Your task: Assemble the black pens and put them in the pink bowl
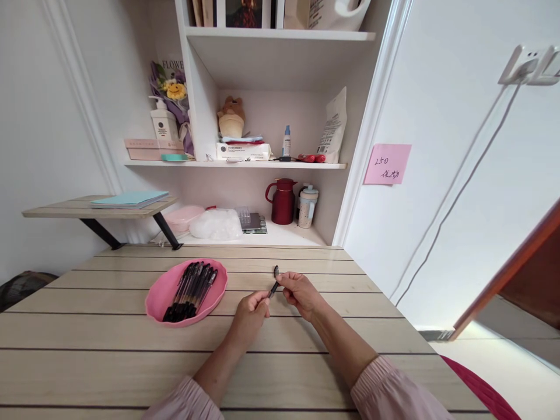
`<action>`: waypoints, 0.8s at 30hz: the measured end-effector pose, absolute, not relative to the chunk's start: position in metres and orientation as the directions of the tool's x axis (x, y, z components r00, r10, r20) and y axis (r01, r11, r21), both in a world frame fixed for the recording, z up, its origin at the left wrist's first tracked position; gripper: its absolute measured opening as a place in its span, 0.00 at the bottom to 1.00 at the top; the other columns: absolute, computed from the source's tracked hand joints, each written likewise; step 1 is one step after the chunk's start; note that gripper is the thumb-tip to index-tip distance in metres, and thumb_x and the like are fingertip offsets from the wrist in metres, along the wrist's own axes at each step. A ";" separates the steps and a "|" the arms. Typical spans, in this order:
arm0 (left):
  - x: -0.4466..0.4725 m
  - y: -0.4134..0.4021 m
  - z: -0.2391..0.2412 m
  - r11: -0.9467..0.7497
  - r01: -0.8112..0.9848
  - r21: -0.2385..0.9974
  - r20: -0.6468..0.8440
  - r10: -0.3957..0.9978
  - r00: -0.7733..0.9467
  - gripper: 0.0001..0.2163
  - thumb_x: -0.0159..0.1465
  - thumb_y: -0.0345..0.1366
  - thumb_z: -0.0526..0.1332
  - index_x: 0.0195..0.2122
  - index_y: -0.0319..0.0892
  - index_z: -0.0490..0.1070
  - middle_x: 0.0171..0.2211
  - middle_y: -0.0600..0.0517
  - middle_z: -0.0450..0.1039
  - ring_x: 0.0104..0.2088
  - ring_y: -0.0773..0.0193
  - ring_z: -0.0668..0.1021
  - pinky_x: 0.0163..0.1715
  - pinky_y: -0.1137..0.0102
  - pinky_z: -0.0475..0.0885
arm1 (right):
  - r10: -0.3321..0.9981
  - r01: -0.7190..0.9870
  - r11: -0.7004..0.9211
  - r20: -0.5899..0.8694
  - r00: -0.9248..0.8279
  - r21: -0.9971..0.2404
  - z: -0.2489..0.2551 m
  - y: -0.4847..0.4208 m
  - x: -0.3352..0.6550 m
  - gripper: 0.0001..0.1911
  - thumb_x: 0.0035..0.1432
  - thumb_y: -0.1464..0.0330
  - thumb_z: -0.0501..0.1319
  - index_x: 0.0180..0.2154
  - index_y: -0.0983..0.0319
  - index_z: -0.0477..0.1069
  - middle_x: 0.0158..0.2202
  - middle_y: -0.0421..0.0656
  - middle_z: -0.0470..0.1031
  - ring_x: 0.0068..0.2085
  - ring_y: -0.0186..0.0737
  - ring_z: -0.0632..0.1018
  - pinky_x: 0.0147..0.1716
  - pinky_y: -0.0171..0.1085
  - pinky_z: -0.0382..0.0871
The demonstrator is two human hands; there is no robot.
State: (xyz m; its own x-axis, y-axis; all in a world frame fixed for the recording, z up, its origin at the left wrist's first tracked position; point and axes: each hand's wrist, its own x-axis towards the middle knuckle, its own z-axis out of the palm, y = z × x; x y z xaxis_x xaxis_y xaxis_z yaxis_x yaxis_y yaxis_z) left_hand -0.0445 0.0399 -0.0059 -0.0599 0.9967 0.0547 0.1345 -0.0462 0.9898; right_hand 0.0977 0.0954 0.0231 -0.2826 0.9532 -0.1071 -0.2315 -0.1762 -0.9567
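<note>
My left hand [252,311] is closed around the clear barrel of a black pen [273,289], whose dark grip end points up and away to the right. Just right of it, my right hand [300,291] pinches a black pen cap [276,271] between thumb and fingertips. Cap and pen tip are very close together; whether they touch is hidden by the fingers. To the left, a pink scalloped plate [151,300] bears a pile of several black capped pens [192,289], lying roughly side by side.
The wooden tabletop [297,373] has dark grooves. Behind it, white shelves hold a red thermos jug [283,201], a light cup [308,207] and a plastic bag [216,224]. A small raised shelf [70,207] with a blue notebook [130,199] stands at the back left.
</note>
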 end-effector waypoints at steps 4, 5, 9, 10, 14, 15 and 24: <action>-0.045 0.042 -0.008 -0.057 0.143 0.988 0.066 0.996 -0.057 0.17 0.53 0.40 0.55 0.39 0.37 0.72 0.15 0.59 0.61 0.13 0.74 0.58 0.14 0.77 0.51 | 0.938 -0.240 -0.194 -0.108 -0.330 -0.951 0.023 0.095 0.098 0.17 0.40 0.57 0.65 0.27 0.63 0.67 0.23 0.38 0.70 0.16 0.23 0.61 0.11 0.27 0.42; -0.045 0.042 -0.008 -0.059 0.143 0.988 0.068 0.996 -0.059 0.16 0.53 0.40 0.54 0.39 0.36 0.72 0.15 0.59 0.61 0.13 0.74 0.58 0.14 0.77 0.51 | 0.935 -0.245 -0.192 -0.102 -0.339 -0.950 0.023 0.095 0.098 0.17 0.39 0.58 0.66 0.27 0.64 0.68 0.22 0.37 0.69 0.16 0.23 0.61 0.11 0.27 0.42; -0.045 0.042 -0.009 -0.063 0.157 0.985 0.074 0.995 -0.065 0.16 0.53 0.40 0.54 0.38 0.36 0.72 0.15 0.59 0.62 0.13 0.74 0.59 0.14 0.76 0.52 | 0.954 -0.208 -0.172 -0.110 -0.280 -0.963 0.023 0.094 0.097 0.17 0.37 0.59 0.67 0.22 0.63 0.64 0.16 0.34 0.64 0.14 0.23 0.58 0.11 0.28 0.40; -0.045 0.042 -0.009 -0.065 0.164 0.984 0.076 0.995 -0.067 0.16 0.53 0.40 0.54 0.38 0.36 0.72 0.15 0.59 0.62 0.13 0.74 0.59 0.14 0.76 0.52 | 0.954 -0.204 -0.175 -0.115 -0.278 -0.963 0.023 0.094 0.097 0.17 0.38 0.58 0.66 0.22 0.64 0.64 0.18 0.35 0.66 0.14 0.23 0.58 0.11 0.28 0.40; -0.045 0.042 -0.009 -0.078 0.193 0.978 0.092 0.994 -0.064 0.17 0.54 0.40 0.53 0.39 0.36 0.72 0.14 0.59 0.61 0.13 0.73 0.59 0.15 0.76 0.52 | 0.934 -0.226 -0.187 -0.102 -0.342 -0.956 0.022 0.095 0.098 0.17 0.40 0.58 0.66 0.27 0.64 0.68 0.23 0.38 0.70 0.15 0.23 0.60 0.11 0.28 0.41; -0.045 0.042 -0.008 -0.083 0.200 0.976 0.097 0.994 -0.060 0.17 0.54 0.39 0.53 0.40 0.36 0.72 0.15 0.59 0.61 0.13 0.73 0.58 0.16 0.76 0.53 | 0.933 -0.228 -0.184 -0.098 -0.345 -0.956 0.021 0.095 0.098 0.16 0.39 0.59 0.66 0.27 0.64 0.68 0.21 0.37 0.68 0.15 0.23 0.60 0.12 0.28 0.41; -0.049 0.037 -0.001 -0.149 0.317 0.937 0.165 0.986 -0.022 0.15 0.55 0.37 0.52 0.37 0.38 0.74 0.17 0.57 0.63 0.18 0.71 0.62 0.19 0.75 0.55 | 0.954 -0.181 -0.131 -0.074 -0.291 -0.975 0.014 0.096 0.095 0.18 0.37 0.58 0.67 0.21 0.63 0.63 0.14 0.32 0.59 0.14 0.23 0.57 0.12 0.27 0.41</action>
